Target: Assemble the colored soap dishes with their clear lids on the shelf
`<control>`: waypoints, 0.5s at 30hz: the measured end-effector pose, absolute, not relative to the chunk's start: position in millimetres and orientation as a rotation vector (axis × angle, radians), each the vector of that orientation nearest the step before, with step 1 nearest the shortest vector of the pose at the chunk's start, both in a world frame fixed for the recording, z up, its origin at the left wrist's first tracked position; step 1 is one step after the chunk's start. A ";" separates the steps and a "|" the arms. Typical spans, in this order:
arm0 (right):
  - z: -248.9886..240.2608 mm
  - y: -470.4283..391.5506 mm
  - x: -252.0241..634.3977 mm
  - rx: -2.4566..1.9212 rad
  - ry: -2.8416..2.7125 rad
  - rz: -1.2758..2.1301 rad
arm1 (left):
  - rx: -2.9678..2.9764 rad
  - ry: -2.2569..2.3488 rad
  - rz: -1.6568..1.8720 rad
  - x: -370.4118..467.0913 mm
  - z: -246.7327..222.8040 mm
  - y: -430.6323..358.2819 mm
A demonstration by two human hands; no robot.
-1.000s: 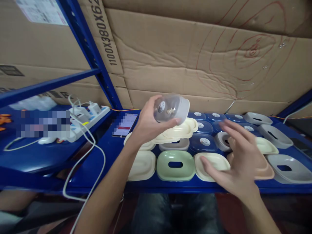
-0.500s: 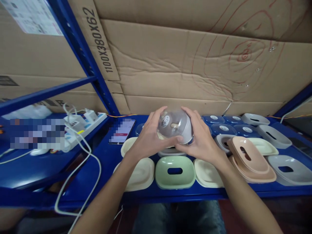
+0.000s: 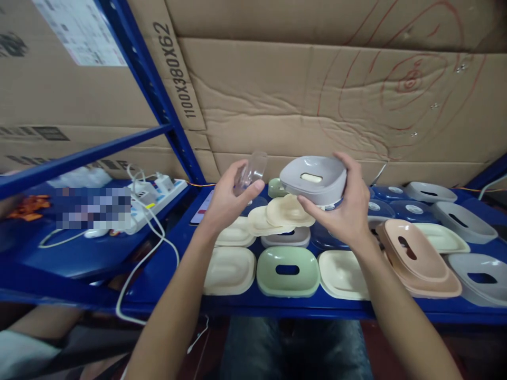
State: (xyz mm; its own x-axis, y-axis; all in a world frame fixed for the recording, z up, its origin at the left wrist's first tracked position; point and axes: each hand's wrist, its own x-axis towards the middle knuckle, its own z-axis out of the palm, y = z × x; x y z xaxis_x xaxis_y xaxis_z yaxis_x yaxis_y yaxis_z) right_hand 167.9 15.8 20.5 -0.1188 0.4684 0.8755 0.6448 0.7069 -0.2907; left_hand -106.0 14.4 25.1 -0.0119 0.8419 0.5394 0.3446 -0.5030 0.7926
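Note:
My left hand (image 3: 226,199) grips a clear plastic cover (image 3: 256,168) between thumb and fingers, tilted above the shelf. Just to its right, my right hand (image 3: 352,203) holds a grey oval dish (image 3: 317,196) by its right side, thumb beneath and fingers behind. Something pale shows through the dish's slot. The two pieces are apart. Below them lie overlapping cream oval pieces (image 3: 263,220), resting partly over another grey dish (image 3: 285,240). A green slotted dish (image 3: 269,264) stands nearer the front edge, between two cream dishes (image 3: 229,269).
Stacked peach dishes (image 3: 425,258) and grey dishes (image 3: 483,264) stand at the right, with clear covers (image 3: 414,210) behind. A power strip (image 3: 142,208) with a hanging white cable lies left, near a blue post (image 3: 158,100). Cardboard (image 3: 277,79) closes the back. Another person's arm (image 3: 47,322) shows lower left.
The clear cover and grey dish, held together in both hands before, are now separated. My left hand moved left with the cover; my right hand moved right with the dish. The view shifted slightly.

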 end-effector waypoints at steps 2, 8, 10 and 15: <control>18.5 18.6 168.7 -0.892 -1.743 -0.233 | 1.900 1.246 1.583 -113.5 29.1 12.9; 17.6 17.9 167.6 -0.894 -1.679 -0.293 | 2.139 1.698 1.447 -137.1 50.9 13.7; 18.2 17.0 166.9 -0.904 -1.653 -0.306 | 2.176 1.892 1.238 -140.6 54.0 29.4; 16.2 19.6 166.4 -0.923 -1.638 -0.327 | 2.045 2.263 0.589 -131.2 41.2 94.3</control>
